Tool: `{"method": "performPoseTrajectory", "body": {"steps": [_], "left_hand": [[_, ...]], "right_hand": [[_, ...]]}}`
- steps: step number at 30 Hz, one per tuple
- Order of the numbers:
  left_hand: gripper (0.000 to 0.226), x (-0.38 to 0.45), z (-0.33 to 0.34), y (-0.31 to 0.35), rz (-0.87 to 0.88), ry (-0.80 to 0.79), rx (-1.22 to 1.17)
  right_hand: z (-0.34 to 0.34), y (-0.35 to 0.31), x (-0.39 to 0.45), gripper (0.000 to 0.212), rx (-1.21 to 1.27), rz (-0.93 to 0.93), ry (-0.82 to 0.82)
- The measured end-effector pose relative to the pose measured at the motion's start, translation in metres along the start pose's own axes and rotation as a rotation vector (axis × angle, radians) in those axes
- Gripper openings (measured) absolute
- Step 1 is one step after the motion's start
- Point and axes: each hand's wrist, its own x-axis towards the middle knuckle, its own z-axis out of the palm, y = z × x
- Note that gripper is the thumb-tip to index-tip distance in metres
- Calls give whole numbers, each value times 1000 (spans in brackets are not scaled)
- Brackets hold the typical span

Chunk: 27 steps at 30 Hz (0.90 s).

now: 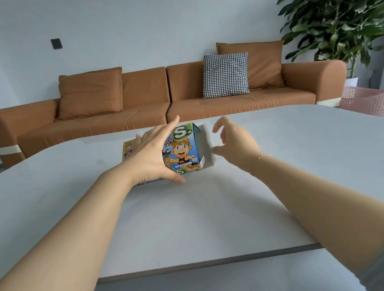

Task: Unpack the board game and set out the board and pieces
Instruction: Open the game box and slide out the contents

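Head view: white table (286, 182) before orange sofa (149, 112).

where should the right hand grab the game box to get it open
Probably at the box's right end, coming in from the right: the flap there looks open, showing a grey inside. The left hand lies spread over the top, steadying it on the table, while the right hand hovers beside that end.

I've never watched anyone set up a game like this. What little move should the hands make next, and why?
Probably bring the right hand in to the open right end of the game box and reach inside. The left hand already lies spread on top of the box, steadying it on the white table, while the right hand hovers beside that end, holding nothing, and no board or pieces are out yet.
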Motion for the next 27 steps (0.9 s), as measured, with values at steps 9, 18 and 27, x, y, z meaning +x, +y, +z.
{"method": "performPoseTrajectory", "body": {"steps": [9,18,27], "left_hand": [[136,2,-2,2,-1,43,-83],[137,2,1,1,9,78,-93],[136,2,9,1,93,234,89]], "right_hand": [[-9,-13,5,19,457,48,302],[-16,-48,7,22,194,81,-121],[-22,-41,1,16,392,186,-322]]}}
